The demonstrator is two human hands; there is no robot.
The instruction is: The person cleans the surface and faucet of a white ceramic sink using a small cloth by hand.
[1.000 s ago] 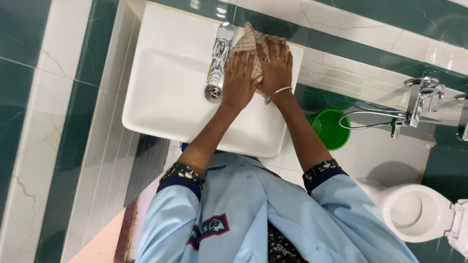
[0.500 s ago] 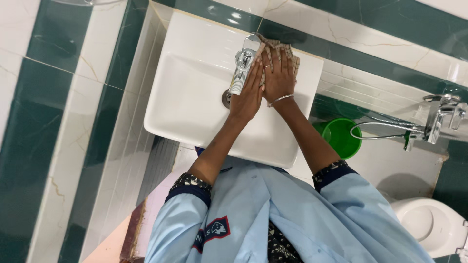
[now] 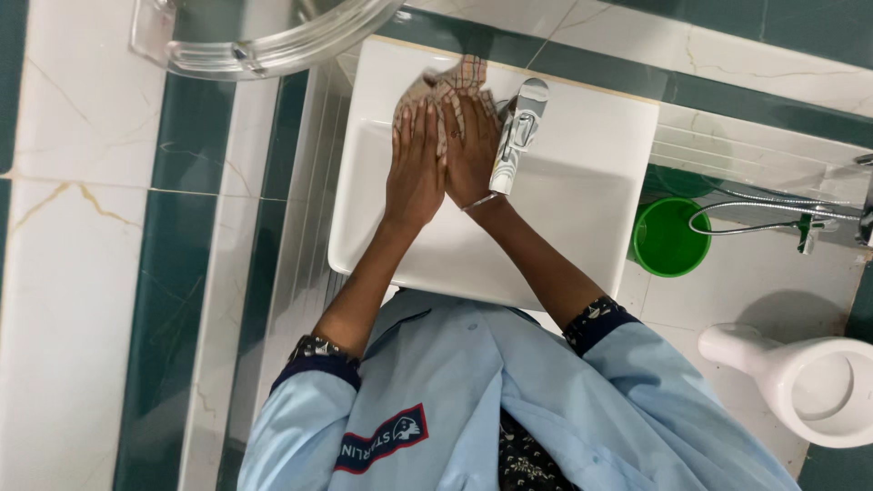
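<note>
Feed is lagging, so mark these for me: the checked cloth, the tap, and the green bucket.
checked cloth [image 3: 452, 75]: head view, bare top edge above the fingertips.
tap [image 3: 515, 136]: head view, middle of the chrome body.
green bucket [image 3: 671, 238]: head view, inside of the open top.

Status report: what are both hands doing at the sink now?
Left hand and right hand flat on checked beige cloth. Cloth on back ledge of white ceramic sink. Chrome tap close beside right hand.

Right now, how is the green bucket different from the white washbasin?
The green bucket is round and stands on the floor; the white washbasin is rectangular and is mounted on the wall. The basin carries a chrome tap, and both hands press a checked cloth on its rear ledge; nothing touches the bucket. Both are open on top.
</note>
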